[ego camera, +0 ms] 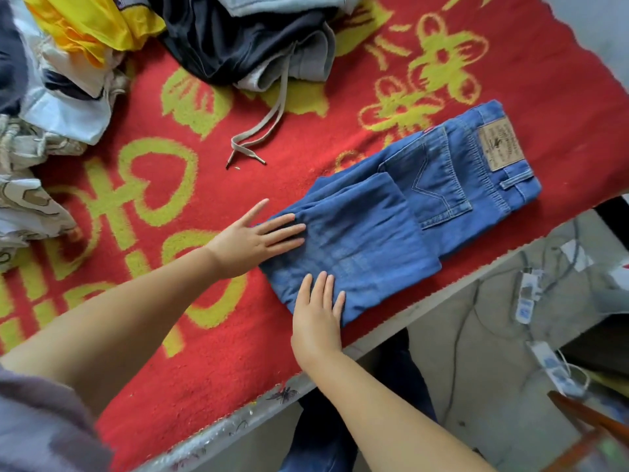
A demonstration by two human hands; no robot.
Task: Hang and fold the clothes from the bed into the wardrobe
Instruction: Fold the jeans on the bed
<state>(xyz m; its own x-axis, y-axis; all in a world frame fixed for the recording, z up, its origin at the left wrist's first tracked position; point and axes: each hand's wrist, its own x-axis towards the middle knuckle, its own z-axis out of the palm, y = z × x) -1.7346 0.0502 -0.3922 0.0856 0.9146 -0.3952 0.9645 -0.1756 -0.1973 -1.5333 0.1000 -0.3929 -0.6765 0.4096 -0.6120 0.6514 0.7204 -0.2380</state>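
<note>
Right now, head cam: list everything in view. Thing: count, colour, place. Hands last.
jeans: 1, blue, folded, near bed edge, right
blanket: 1, red with yellow pattern, covers bed
dark garment: 1, black and grey, top centre
drawstring: 1, grey, trails from dark garment onto blanket
yellow garment: 1, yellow, top left
pale clothes: heap, white and beige, count unclear, left edge
cables and tags: several, grey and white, floor at right
left hand: flat, fingers on jeans' left edge
right hand: flat, fingers on jeans' near edge
</note>
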